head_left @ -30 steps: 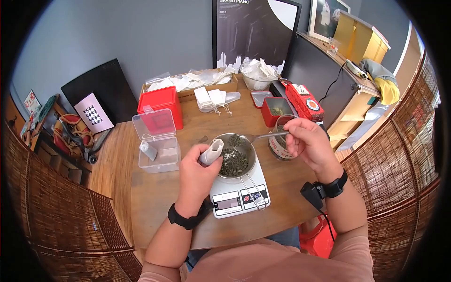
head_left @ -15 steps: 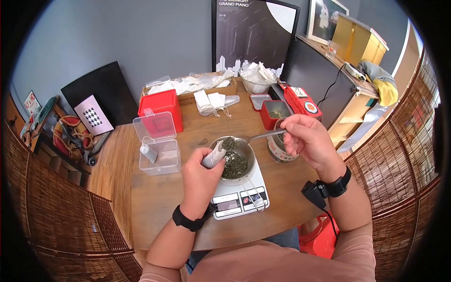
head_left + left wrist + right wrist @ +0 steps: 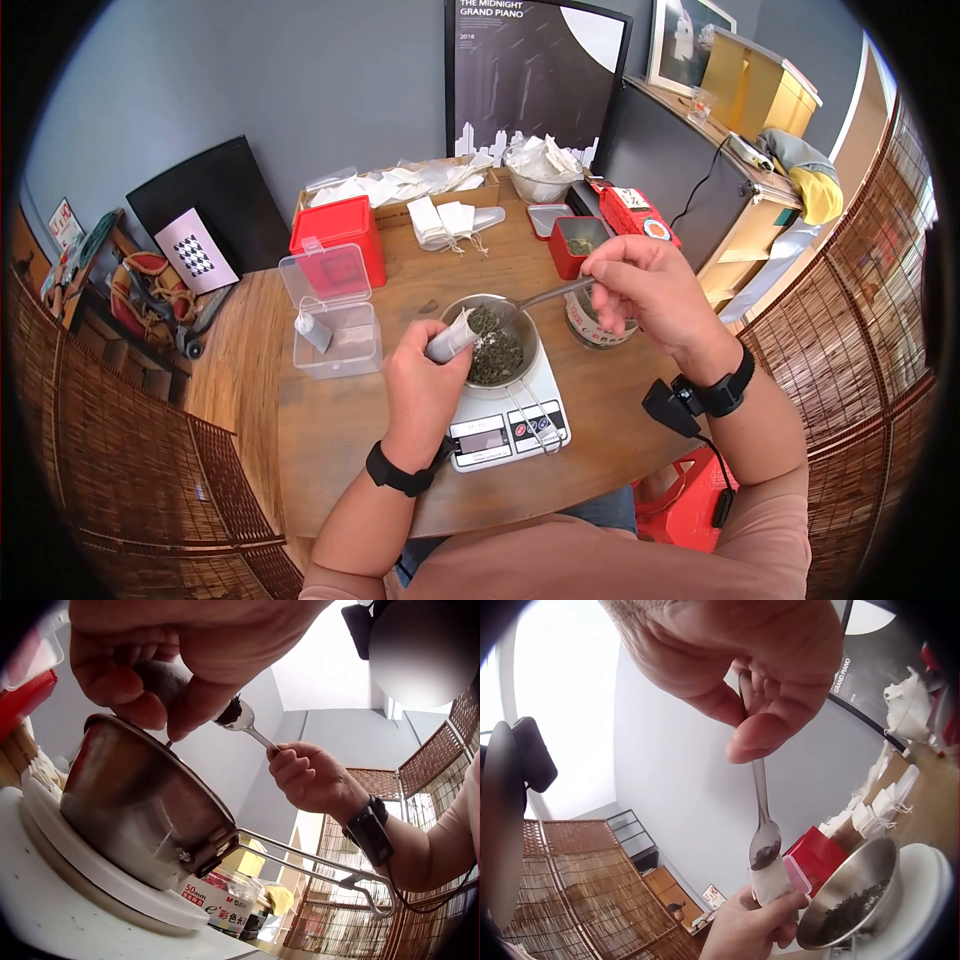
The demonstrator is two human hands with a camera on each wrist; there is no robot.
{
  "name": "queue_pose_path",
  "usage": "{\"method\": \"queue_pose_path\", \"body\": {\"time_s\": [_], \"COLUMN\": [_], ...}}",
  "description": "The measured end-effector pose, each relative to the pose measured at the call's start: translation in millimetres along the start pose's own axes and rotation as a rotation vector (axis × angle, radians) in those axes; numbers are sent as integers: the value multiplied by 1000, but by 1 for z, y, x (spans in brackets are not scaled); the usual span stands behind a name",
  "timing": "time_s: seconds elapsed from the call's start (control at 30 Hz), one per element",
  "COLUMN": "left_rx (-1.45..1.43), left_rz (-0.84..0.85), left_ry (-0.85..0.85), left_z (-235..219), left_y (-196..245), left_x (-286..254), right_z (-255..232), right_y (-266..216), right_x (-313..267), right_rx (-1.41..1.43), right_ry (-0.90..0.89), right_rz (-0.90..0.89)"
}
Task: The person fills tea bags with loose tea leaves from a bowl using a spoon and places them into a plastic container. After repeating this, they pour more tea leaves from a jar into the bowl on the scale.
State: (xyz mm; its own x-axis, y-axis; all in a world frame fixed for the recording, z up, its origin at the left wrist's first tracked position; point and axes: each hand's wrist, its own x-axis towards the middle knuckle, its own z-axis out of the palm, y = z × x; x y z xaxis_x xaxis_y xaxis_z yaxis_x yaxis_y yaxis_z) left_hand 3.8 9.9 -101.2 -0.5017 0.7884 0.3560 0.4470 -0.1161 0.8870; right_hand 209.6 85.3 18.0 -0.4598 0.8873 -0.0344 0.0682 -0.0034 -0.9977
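On the counter stand one scale bearing one metal pot of dried leaves, and one clear box with one small bag inside. The left hand has its grip curled round one white pouch, tilted at the pot's edge. The right hand's grip is closed, thumb and fingers pinching one spoon by its handle; its loaded bowl is at the pouch's mouth.
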Motion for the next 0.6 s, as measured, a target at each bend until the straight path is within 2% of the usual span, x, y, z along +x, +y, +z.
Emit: {"method": "queue_pose_path", "body": {"time_s": [0.23,0.6], "left_rx": [16,-28], "left_rz": [18,5], "left_ry": [11,-8], "left_z": [2,6], "left_y": [1,2], "left_x": [0,0], "right_z": [11,35], "right_y": [-19,-47], "right_x": [4,2], "right_rx": [-173,-399], "right_ry": [14,-62], "right_rz": [-11,-170]}}
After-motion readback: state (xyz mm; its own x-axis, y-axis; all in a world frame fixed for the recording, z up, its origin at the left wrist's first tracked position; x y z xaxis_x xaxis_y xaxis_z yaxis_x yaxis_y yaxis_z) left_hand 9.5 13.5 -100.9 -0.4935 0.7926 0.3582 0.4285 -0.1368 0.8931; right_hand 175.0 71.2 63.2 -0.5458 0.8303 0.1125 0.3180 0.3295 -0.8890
